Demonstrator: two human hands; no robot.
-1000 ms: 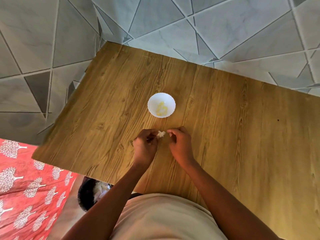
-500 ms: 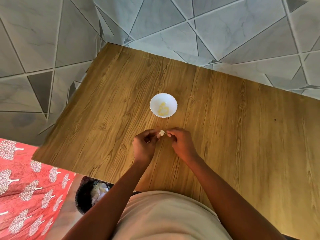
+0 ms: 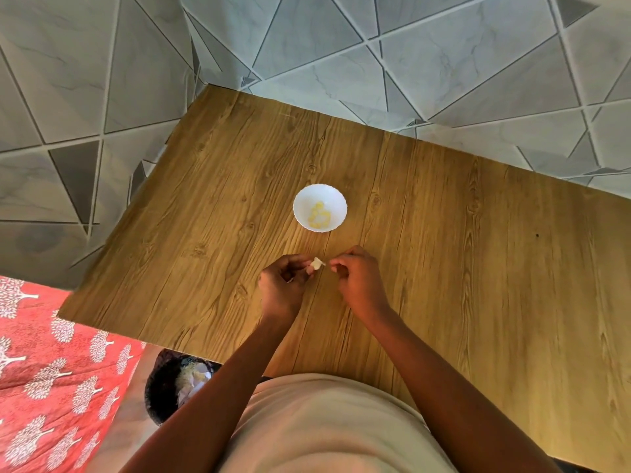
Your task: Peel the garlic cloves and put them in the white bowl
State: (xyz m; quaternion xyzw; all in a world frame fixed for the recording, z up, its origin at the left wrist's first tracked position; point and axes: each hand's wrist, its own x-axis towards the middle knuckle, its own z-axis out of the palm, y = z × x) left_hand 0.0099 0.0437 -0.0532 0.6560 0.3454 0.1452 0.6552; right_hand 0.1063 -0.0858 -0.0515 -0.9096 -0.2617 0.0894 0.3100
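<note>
Both hands mid-tabletop: left hand [image 3: 280, 285] pinches garlic clove [image 3: 317, 263]; right hand [image 3: 356, 279] fingers curled, just beside. White bowl [image 3: 333, 199] w/ peeled cloves [image 3: 319, 215] beyond.

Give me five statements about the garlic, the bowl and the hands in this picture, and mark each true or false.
1. The white bowl already holds yellowish peeled cloves. True.
2. The left hand lies flat on the table. False: its fingers pinch a garlic clove.
3. The bowl stands farther from the person than both hands. True.
4. The right hand reaches into the bowl. False: it is next to the clove, short of the bowl, fingers curled at a bit of skin.
5. A dark bin with pale scraps inside stands on the table. False: it sits below the table's near edge.
</note>
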